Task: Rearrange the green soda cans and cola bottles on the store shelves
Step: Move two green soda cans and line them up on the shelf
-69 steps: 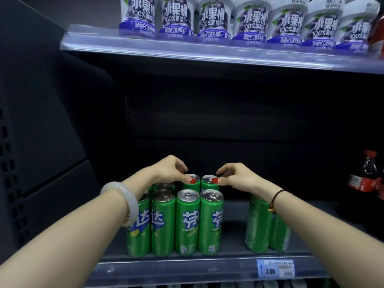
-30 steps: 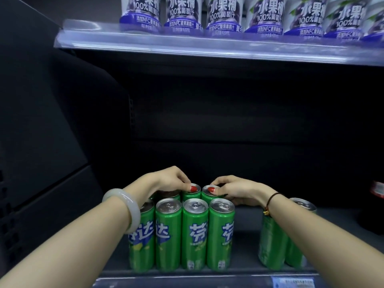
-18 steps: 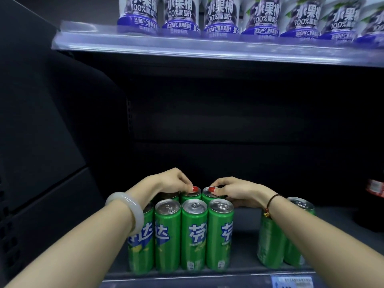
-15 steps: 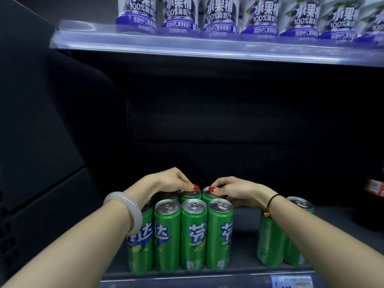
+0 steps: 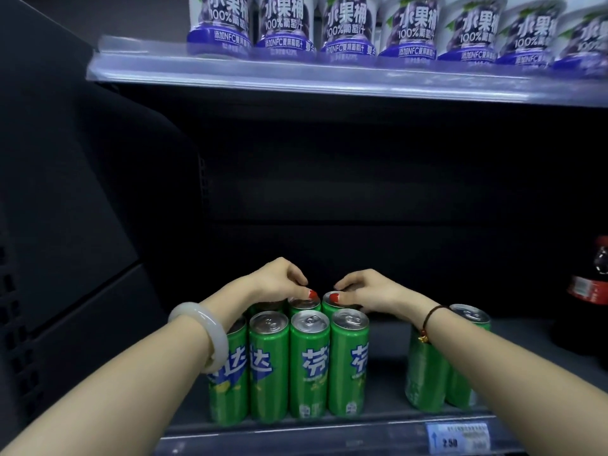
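Slim green soda cans stand in a block on the lower shelf [image 5: 329,436], with a front row [image 5: 309,363] of several. My left hand [image 5: 279,281] grips the top of a rear green can [image 5: 304,305], thumb on its rim. Beside it, my right hand [image 5: 368,291] grips the top of the neighbouring rear green can [image 5: 329,307] in the same way. Two more green cans [image 5: 427,373] stand apart to the right, partly behind my right forearm. A cola bottle [image 5: 592,291] shows at the right edge.
The upper shelf [image 5: 296,77] carries a row of white and purple grape juice bottles [image 5: 345,24]. A dark side panel [image 5: 82,192] closes the left. Behind the cans the shelf is dark. A 2.50 price tag [image 5: 455,437] sits on the shelf's front rail.
Both hands stay on the same two rear cans, which sit a little lower behind the front row than 2.3 s ago. The view has shifted slightly.
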Tool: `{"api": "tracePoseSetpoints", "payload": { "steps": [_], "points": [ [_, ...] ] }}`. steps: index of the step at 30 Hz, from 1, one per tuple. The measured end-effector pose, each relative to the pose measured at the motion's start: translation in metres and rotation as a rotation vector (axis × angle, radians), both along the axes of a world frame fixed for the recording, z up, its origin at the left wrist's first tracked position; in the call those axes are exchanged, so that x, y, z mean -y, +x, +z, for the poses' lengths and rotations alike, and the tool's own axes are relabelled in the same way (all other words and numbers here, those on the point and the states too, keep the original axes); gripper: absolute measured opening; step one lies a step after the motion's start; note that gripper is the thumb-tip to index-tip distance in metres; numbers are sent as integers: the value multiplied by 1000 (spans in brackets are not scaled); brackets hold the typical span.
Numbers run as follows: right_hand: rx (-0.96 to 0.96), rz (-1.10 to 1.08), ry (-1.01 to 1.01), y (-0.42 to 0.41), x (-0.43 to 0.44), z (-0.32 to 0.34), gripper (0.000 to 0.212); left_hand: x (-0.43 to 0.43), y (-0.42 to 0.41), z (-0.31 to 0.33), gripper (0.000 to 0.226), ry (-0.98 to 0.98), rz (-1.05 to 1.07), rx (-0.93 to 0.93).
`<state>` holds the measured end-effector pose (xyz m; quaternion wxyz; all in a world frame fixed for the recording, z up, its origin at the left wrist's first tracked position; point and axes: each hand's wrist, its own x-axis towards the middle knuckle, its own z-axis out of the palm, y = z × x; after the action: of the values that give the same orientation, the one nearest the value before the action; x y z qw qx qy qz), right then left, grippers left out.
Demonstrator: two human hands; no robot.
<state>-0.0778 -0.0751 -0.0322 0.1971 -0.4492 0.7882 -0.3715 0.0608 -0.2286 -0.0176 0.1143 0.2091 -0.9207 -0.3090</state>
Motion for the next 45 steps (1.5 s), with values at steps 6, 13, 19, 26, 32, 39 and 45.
{"api": "tracePoseSetpoints", "payload": {
  "steps": [6, 13, 19, 26, 32, 39, 45],
  "points": [
    [-88, -9, 1, 11, -19, 15, 43, -13, 7, 15, 43, -44, -62, -6],
    [-265, -33, 40, 11, -62, 39, 34, -43, 8, 35, 47, -186, -128, 74],
    [-397, -5, 130, -15, -99, 52, 39, -84, -13, 56, 53, -273, -129, 102],
    [-429, 36, 279, -51, -145, 51, 57, -145, -63, 46, 73, -259, -128, 232],
    [-413, 117, 307, -78, -161, 33, 73, -180, -93, 19, 77, -201, -107, 274],
    [-408, 160, 354, -100, -168, 22, 68, -185, -104, 10, 58, -216, -52, 281],
    [-234, 141, 240, -104, -162, 15, 45, -181, -104, 15, 42, -254, -74, 290]
  ]
}}
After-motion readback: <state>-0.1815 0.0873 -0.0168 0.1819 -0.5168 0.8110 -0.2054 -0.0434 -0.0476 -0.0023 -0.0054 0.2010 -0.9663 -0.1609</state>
